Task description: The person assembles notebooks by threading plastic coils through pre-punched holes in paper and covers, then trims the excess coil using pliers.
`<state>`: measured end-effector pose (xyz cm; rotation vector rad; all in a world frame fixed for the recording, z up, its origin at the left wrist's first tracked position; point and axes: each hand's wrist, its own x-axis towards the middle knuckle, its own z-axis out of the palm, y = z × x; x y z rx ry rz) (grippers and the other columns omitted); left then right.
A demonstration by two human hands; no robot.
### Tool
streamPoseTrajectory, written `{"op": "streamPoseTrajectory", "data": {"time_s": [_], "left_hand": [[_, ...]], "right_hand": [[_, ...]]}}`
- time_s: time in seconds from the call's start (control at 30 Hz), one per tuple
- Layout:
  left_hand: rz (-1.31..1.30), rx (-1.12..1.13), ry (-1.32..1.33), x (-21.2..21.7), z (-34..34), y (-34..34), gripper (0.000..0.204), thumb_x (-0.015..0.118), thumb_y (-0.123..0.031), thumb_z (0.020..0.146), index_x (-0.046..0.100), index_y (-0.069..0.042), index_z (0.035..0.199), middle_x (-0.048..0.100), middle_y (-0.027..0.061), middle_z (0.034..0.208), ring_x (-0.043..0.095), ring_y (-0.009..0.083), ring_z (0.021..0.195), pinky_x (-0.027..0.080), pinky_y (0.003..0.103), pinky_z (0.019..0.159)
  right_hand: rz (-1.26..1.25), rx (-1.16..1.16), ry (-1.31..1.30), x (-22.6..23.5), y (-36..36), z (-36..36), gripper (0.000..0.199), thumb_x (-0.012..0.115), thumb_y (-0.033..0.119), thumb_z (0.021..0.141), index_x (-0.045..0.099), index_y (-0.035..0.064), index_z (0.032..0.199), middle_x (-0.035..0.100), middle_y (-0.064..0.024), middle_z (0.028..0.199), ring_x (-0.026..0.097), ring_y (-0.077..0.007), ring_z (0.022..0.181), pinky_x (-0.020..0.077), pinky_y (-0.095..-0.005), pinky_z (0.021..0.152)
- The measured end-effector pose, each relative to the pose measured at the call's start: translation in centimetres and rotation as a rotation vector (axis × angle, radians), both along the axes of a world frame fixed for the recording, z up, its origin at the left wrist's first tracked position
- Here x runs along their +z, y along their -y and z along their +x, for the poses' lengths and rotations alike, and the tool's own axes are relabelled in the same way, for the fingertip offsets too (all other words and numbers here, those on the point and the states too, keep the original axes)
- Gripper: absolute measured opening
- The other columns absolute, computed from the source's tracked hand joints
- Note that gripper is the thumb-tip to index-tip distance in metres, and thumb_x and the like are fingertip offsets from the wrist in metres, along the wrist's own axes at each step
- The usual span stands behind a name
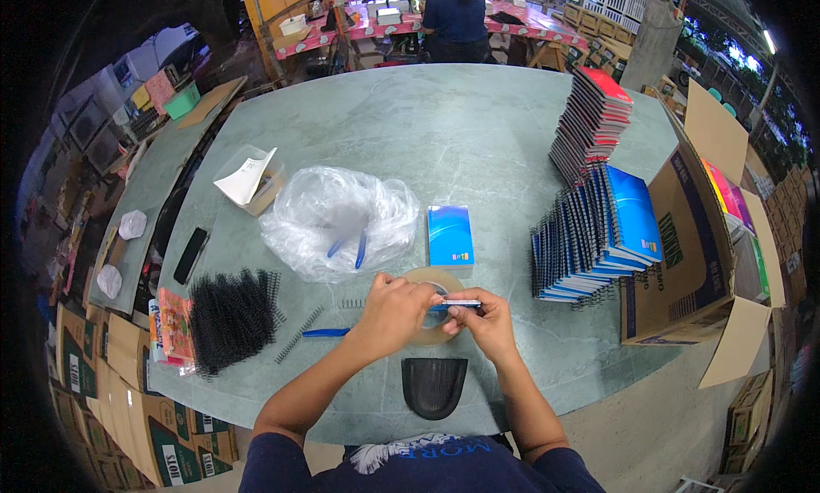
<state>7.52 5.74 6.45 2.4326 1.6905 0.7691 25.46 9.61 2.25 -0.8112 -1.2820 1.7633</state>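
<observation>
Both my hands are together above the near middle of the table. My left hand [400, 312] and my right hand [485, 324] pinch a thin blue-and-white notebook [463, 303], seen nearly edge-on and mostly covered by my fingers. Under them lies a wide roll of clear tape [431, 277]. Just beyond, a blue-covered notebook [450, 235] lies flat. To the left of my left wrist are a blue handle [326, 332] and a loose black spiral coil [299, 335]. A dark rounded pad [434, 388] lies close to me.
Black coils [229, 322] are heaped at left. Behind them sit a clear plastic bag [329, 215] with blue handles on it and a tub [259, 194]. Blue spiral notebooks [589, 237] and red ones [595, 117] stand stacked at right, beside an open carton [683, 254]. A person [455, 23] sits beyond.
</observation>
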Motion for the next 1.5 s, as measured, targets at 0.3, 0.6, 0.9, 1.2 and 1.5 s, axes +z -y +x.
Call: {"op": "streamPoseTrajectory", "data": {"time_s": [0.3,0.6,0.9,1.2,1.5], "left_hand": [[0.102,0.018,0.015,0.8,0.7,-0.1,0.02,0.063,-0.017,0.077,0.058,-0.007,0.094,0.058,0.0083,0.093,0.052,0.0261,0.092,0.036,0.039,0.076],[0.037,0.01,-0.022,1.5,0.1,-0.3,0.032,0.066,-0.023,0.075,0.058,-0.006,0.101,0.055,0.0091,0.097,0.051,0.0266,0.094,0.036,0.039,0.08],[0.047,0.008,-0.008,2.1,-0.2,-0.4,0.024,0.066,-0.018,0.074,0.06,-0.008,0.095,0.057,0.0085,0.09,0.051,0.0258,0.093,0.036,0.038,0.077],[-0.149,-0.036,0.027,1.3,-1.0,-0.9,0.028,0.068,-0.016,0.072,0.059,-0.008,0.097,0.057,0.0089,0.087,0.052,0.0277,0.09,0.037,0.038,0.075],[0.066,0.06,-0.064,0.3,-0.8,-0.9,0.032,0.069,-0.023,0.071,0.057,-0.007,0.096,0.055,0.0083,0.086,0.051,0.0276,0.09,0.037,0.038,0.075]], "right_hand": [[-0.002,-0.141,0.07,1.5,0.0,-1.1,0.029,0.059,-0.003,0.083,0.054,-0.004,0.112,0.065,-0.0142,0.087,0.066,-0.0172,0.067,0.0546,-0.024,0.056],[-0.048,-0.047,0.156,0.0,-0.8,-1.0,0.026,0.061,-0.001,0.082,0.055,-0.0044,0.107,0.065,-0.0146,0.086,0.065,-0.0159,0.066,0.0538,-0.0231,0.055],[0.046,-0.037,0.154,0.6,-1.1,-0.7,0.025,0.061,0.003,0.084,0.054,-0.0036,0.107,0.064,-0.0113,0.082,0.064,-0.0144,0.059,0.0509,-0.0227,0.05],[-0.085,-0.034,-0.148,1.2,-1.0,-0.5,0.027,0.061,0.003,0.084,0.055,-0.0038,0.108,0.064,-0.0096,0.079,0.063,-0.0141,0.056,0.0505,-0.0235,0.047],[-0.023,-0.062,0.022,1.0,-1.0,-0.7,0.017,0.061,0.005,0.084,0.06,-0.0032,0.099,0.063,-0.0083,0.076,0.061,-0.012,0.052,0.0494,-0.0218,0.045]]}}
